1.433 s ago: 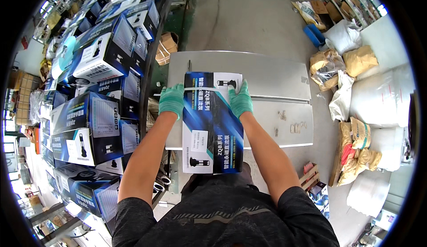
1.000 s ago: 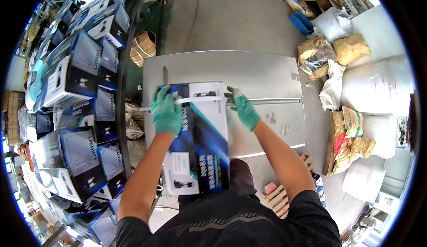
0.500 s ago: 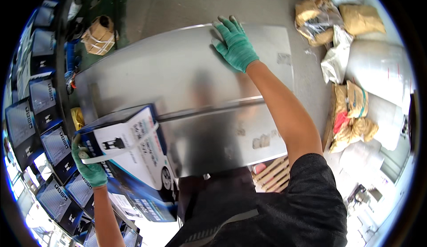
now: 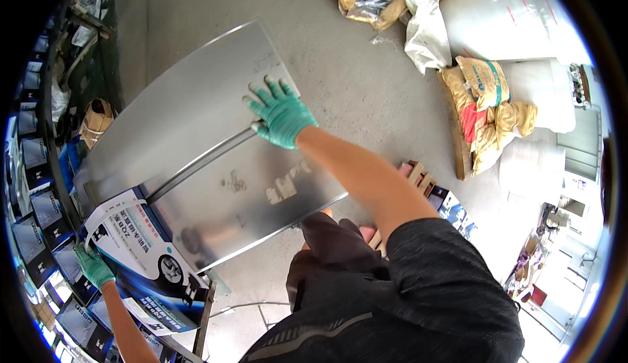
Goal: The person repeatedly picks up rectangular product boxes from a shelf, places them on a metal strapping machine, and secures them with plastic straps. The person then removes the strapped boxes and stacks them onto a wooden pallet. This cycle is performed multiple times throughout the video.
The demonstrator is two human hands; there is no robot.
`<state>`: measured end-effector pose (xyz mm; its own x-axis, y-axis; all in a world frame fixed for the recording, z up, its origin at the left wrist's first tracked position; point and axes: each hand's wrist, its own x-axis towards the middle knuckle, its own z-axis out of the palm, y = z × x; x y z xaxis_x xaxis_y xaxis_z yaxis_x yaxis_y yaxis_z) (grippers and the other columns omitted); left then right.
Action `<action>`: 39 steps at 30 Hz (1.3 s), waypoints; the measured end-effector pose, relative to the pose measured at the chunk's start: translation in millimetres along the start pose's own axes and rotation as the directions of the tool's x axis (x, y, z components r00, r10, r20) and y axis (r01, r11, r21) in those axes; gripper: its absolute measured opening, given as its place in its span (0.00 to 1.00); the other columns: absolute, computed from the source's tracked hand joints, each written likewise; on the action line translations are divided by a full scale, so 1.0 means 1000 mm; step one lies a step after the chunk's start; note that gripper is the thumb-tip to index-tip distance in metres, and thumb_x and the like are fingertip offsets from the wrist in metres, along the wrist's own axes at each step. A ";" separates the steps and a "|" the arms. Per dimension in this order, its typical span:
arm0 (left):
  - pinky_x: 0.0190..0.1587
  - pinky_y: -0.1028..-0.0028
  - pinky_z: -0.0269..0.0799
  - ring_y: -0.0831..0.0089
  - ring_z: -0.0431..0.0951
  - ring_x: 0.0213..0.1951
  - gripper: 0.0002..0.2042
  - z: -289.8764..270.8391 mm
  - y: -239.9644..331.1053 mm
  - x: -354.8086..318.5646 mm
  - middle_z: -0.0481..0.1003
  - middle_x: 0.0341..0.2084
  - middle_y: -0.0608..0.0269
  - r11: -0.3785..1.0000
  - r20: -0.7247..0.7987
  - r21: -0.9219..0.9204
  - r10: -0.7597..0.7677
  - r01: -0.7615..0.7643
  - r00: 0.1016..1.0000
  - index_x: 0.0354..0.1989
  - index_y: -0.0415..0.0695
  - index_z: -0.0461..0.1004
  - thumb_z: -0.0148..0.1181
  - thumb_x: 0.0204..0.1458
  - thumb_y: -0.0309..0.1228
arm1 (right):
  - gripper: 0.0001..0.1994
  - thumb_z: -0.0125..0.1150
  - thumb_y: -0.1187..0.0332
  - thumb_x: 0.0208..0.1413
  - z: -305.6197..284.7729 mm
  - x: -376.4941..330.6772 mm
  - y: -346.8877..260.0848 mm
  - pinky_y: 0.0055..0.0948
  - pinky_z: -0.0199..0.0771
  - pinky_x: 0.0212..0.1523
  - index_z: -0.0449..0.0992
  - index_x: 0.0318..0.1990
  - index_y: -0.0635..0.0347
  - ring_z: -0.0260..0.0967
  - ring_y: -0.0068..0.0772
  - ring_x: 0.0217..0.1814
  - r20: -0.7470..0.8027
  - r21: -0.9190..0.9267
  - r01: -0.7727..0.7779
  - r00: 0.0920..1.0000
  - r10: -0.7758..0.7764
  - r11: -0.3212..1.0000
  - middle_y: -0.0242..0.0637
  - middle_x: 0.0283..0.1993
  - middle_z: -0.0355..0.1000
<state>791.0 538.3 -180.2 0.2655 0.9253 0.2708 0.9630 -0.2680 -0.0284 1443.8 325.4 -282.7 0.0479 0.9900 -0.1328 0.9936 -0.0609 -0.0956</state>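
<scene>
**Box at table's left edge, one hand steadying**

I see the blue-and-white carton (image 4: pixel 140 258) overhanging the lower left corner of the steel table (image 4: pixel 196 134), tilted, one end past the edge. My left hand (image 4: pixel 93 266), in a green glove, has its fingers closed around the carton's outer side. My right hand (image 4: pixel 281 114), also gloved, lies flat with fingers spread open on the table near its far right edge, gripping nothing. Stacked cartons of the same kind (image 4: pixel 36 232) line shelving to the left; filled sacks (image 4: pixel 487 101) sit on the concrete floor to the right. In my judgement, a one-handed hold on a box this long risks tipping; support beneath its overhanging end would serve well.
</scene>
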 end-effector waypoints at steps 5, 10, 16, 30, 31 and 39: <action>0.64 0.58 0.66 0.50 0.75 0.57 0.21 -0.041 0.110 0.010 0.77 0.55 0.51 0.960 -0.046 -0.097 0.258 -0.262 0.965 0.62 0.39 0.72 0.47 0.69 0.40 | 0.31 0.43 0.47 0.71 -0.008 0.002 0.011 0.53 0.33 0.81 0.55 0.76 0.48 0.35 0.52 0.85 -0.018 0.109 0.000 1.000 0.002 0.994 0.37 0.82 0.44; 0.61 0.67 0.72 0.63 0.79 0.54 0.20 0.013 0.336 0.039 0.78 0.55 0.57 0.913 0.247 -0.408 0.140 -0.028 0.959 0.57 0.44 0.75 0.55 0.54 0.20 | 0.29 0.47 0.53 0.68 0.002 0.005 0.020 0.56 0.37 0.80 0.61 0.73 0.52 0.38 0.56 0.83 -0.093 0.251 0.059 0.995 -0.037 0.966 0.43 0.80 0.48; 0.69 0.54 0.62 0.51 0.68 0.66 0.19 0.112 0.499 0.043 0.69 0.67 0.57 0.998 0.236 -0.055 -0.005 0.019 0.972 0.62 0.47 0.73 0.55 0.62 0.31 | 0.28 0.64 0.64 0.54 -0.009 0.007 0.058 0.59 0.36 0.80 0.72 0.64 0.60 0.40 0.64 0.82 -0.049 0.662 0.262 0.950 -0.308 0.703 0.48 0.75 0.58; 0.67 0.44 0.60 0.39 0.67 0.66 0.17 0.131 0.542 0.042 0.69 0.66 0.47 0.971 0.028 -0.133 -0.196 0.198 0.980 0.60 0.44 0.71 0.46 0.66 0.33 | 0.14 0.53 0.64 0.71 -0.061 0.298 0.202 0.27 0.79 0.40 0.77 0.57 0.61 0.74 0.18 0.37 0.327 0.944 -0.329 0.924 -0.198 0.023 0.33 0.39 0.80; 0.66 0.43 0.61 0.39 0.68 0.65 0.17 0.129 0.543 0.048 0.69 0.65 0.46 0.972 0.056 -0.105 -0.204 0.209 0.977 0.60 0.44 0.70 0.47 0.65 0.32 | 0.14 0.54 0.65 0.71 -0.047 0.317 0.198 0.26 0.79 0.40 0.77 0.57 0.60 0.74 0.18 0.36 0.325 0.945 -0.321 0.920 -0.219 0.056 0.33 0.39 0.80; 0.73 0.43 0.50 0.39 0.57 0.73 0.21 0.116 0.519 0.044 0.63 0.70 0.45 0.906 0.369 -0.259 -0.227 0.334 0.901 0.63 0.46 0.69 0.56 0.61 0.25 | 0.15 0.53 0.65 0.70 0.049 0.444 0.100 0.30 0.78 0.46 0.77 0.58 0.57 0.77 0.28 0.39 0.485 0.873 -0.369 0.733 -0.477 0.319 0.38 0.40 0.81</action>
<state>1308.0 471.4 -294.4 0.0378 0.9939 -0.1041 0.9493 -0.0032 0.3143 1559.8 753.1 -399.2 -0.4887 0.6930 -0.5301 0.2098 -0.4964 -0.8424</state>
